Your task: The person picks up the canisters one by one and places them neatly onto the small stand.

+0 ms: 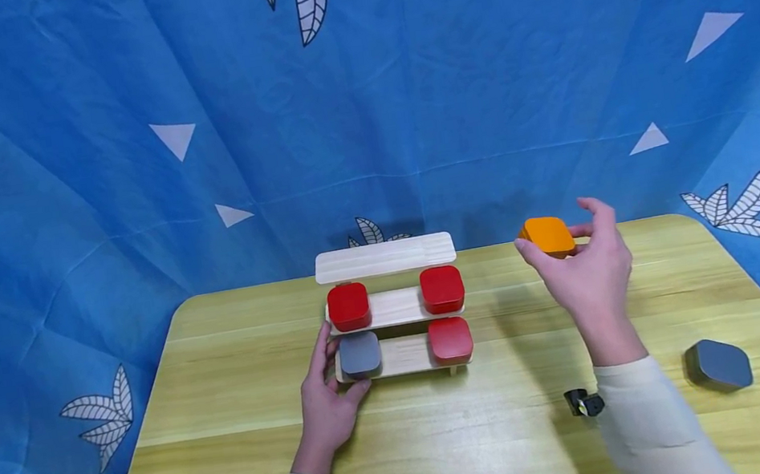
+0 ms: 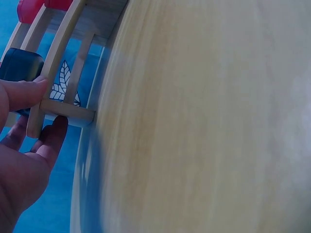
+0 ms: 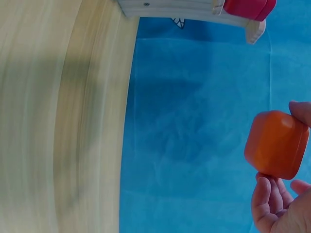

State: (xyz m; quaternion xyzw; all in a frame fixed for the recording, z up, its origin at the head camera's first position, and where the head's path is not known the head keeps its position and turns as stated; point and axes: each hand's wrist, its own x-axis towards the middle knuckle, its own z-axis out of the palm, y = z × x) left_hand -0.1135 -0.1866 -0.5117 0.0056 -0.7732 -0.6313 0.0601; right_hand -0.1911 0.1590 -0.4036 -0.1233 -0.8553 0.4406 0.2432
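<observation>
A small three-tier wooden rack [image 1: 396, 308] stands near the table's back edge. My left hand [image 1: 329, 402] grips its lower left end. The thumb lies at the front, against the bottom slat beside a grey rounded box [image 1: 360, 355], and other fingers [image 2: 56, 138] touch the rack's side support. In the air to the right of the rack, my right hand [image 1: 592, 268] holds an orange rounded box [image 1: 549, 236] between thumb and fingers. The right wrist view shows the same orange box [image 3: 277, 144] apart from the rack.
Red boxes sit on the middle tier, left [image 1: 349, 306] and right [image 1: 442, 289]. Another red box [image 1: 450, 340] is at the bottom right. A dark grey box [image 1: 719, 365] lies on the table [image 1: 231, 420] at right. Blue cloth [image 1: 362, 110] hangs behind.
</observation>
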